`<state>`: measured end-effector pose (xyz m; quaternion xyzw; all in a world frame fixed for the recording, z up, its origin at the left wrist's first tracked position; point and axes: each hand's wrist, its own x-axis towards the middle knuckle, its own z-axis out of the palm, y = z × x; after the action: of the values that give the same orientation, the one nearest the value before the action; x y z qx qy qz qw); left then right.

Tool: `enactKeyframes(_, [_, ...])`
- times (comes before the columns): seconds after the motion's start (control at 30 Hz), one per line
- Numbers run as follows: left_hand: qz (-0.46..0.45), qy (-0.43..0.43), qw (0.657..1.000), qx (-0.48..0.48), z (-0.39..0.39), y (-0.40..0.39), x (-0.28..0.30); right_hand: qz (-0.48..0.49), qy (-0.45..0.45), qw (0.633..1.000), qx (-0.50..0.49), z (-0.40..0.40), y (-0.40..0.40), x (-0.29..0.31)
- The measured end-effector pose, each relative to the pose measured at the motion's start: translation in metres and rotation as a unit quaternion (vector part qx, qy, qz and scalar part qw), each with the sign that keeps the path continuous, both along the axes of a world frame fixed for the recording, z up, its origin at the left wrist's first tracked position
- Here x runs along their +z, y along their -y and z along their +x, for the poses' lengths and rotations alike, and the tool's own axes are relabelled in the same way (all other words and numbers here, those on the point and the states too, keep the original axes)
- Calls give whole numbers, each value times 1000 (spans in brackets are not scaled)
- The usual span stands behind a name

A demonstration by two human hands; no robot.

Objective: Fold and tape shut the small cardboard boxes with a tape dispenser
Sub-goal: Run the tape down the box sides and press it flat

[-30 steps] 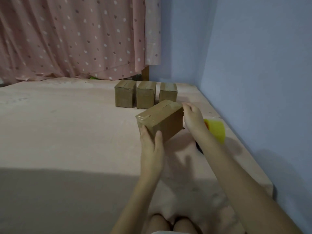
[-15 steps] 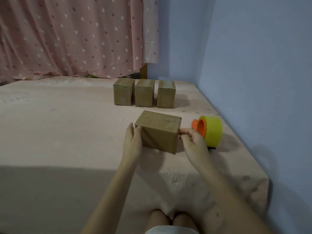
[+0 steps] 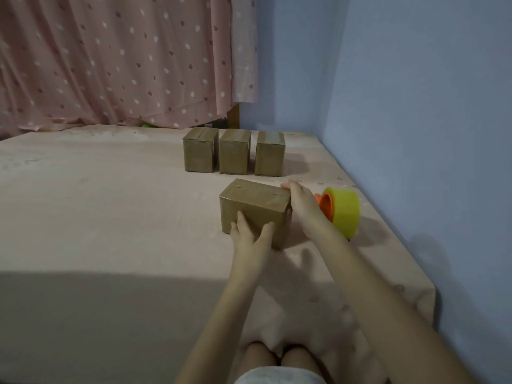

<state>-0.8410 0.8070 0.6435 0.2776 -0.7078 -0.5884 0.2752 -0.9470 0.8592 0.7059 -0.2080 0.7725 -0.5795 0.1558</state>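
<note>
- My left hand [image 3: 250,234] lies flat against the box's [image 3: 256,206] near face.
- My right hand [image 3: 300,202] cups its right end.
- Tape [image 3: 342,210] sits just beside.

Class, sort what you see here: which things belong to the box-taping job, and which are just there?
Job: near box, held by left hand and right hand; three boxes in a row; tape dispenser.

Just there: dotted curtain; blue wall.
</note>
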Motion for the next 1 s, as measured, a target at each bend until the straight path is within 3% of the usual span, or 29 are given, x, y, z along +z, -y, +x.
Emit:
enactKeyframes(0.33, [-90, -82, 987, -103, -11, 17, 14, -60, -123, 989, -49, 41, -47, -23])
enactKeyframes(0.67, [-38, -55, 982, -179, -19, 23, 5, -10, -245, 966, -78, 32, -54, -41])
enactKeyframes(0.83, [-16, -64, 987, -148, -18, 23, 5, -21, -274, 958, -80, 31, -56, -45])
enactKeyframes(0.9, [-35, -95, 987, -125, -17, 22, 5, -62, -332, 935, -110, 29, -63, -43])
enactKeyframes(1.0, [-127, -126, 978, -111, -15, 18, 7, -115, -439, 869, -198, 15, -86, -42])
